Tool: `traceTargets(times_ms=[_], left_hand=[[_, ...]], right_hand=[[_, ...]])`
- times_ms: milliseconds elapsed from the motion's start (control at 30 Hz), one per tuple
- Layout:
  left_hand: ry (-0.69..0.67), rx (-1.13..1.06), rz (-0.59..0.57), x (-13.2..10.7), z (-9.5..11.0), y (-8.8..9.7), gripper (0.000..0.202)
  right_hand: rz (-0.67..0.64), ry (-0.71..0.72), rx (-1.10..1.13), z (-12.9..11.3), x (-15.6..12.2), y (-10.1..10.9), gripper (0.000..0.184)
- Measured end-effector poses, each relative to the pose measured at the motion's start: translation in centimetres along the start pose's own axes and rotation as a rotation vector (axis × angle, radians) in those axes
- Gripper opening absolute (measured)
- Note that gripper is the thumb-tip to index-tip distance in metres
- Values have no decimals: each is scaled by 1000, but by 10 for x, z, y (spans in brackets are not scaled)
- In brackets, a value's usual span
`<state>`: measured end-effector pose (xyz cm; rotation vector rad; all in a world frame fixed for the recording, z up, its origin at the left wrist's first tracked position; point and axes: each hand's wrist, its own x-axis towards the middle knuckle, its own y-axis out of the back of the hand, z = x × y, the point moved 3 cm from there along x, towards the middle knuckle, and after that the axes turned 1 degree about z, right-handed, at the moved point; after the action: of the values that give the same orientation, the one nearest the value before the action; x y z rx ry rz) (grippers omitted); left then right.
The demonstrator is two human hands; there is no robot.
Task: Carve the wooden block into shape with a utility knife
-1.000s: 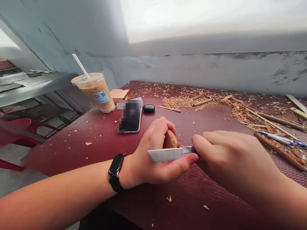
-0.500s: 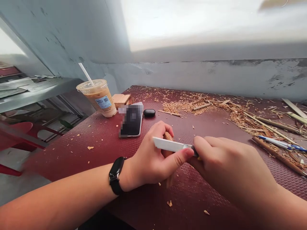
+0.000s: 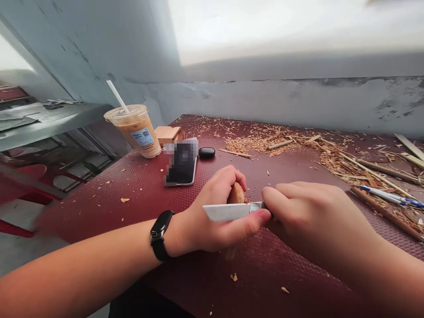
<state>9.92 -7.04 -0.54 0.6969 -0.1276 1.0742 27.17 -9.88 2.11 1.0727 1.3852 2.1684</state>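
A brown piece of wood (image 3: 237, 194) is clasped in my left hand (image 3: 212, 216), with the fingers curled round its far side. Much of the piece is hidden by the hand and the blade. My right hand (image 3: 308, 212) is wrapped round the dark handle of a knife (image 3: 228, 212). The pale blade points left, lying across the wood and over my left hand. My left thumb is stretched along the blade's lower edge near the handle, its tip close to my right hand.
Wood shavings (image 3: 248, 145), sticks and pens (image 3: 391, 196) cover the dark red table's (image 3: 139, 198) back and right. Left of them stand an iced drink cup (image 3: 137, 132) with a straw, a wooden block (image 3: 168, 134), a phone (image 3: 182, 165) and a small black case (image 3: 206, 153).
The knife blade has come nearer to me and slightly left, lower across the wood. More of the wood's top shows above it. My right hand has shifted a little left.
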Motion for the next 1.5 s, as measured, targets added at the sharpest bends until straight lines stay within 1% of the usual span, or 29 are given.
traceTargets(times_ms=[67, 200, 300, 433, 533, 633, 767, 933, 1067, 1167, 1267, 1400, 1500], left_hand=[[46, -32, 2, -1, 1, -1, 37], [121, -153, 32, -3, 4, -2, 40], [122, -167, 55, -4, 4, -2, 41], [48, -54, 20, -3, 6, 1, 43], [6, -72, -53, 0, 7, 2, 50], [11, -72, -94, 1, 7, 1, 49], [63, -78, -77, 0, 6, 2, 43], [175, -183, -56, -1, 7, 3, 44], [266, -304, 0, -4, 11, 2, 43], [281, -363, 45, -7, 12, -1, 43], [252, -383, 59, -9, 11, -3, 42], [224, -320, 10, -8, 13, -1, 46], [243, -283, -56, -7, 17, 2, 55]], right_hand=[[33, -24, -20, -1, -2, -2, 25], [40, -88, -43, -3, -7, -5, 22], [33, -122, -32, -4, -9, -4, 23], [16, -31, 42, -5, -4, 1, 25], [-20, 24, 111, -4, 0, 5, 24], [-40, 36, 144, -4, 1, 5, 24], [0, 10, 106, -5, -2, 3, 27], [43, -56, 57, -9, -6, 0, 24], [75, -128, -16, -15, -11, 3, 23], [64, -165, -56, -18, -14, 5, 22], [80, -155, -62, -18, -13, 8, 23], [88, -96, -7, -15, -9, 10, 23], [86, -54, 79, -13, -6, 12, 25]])
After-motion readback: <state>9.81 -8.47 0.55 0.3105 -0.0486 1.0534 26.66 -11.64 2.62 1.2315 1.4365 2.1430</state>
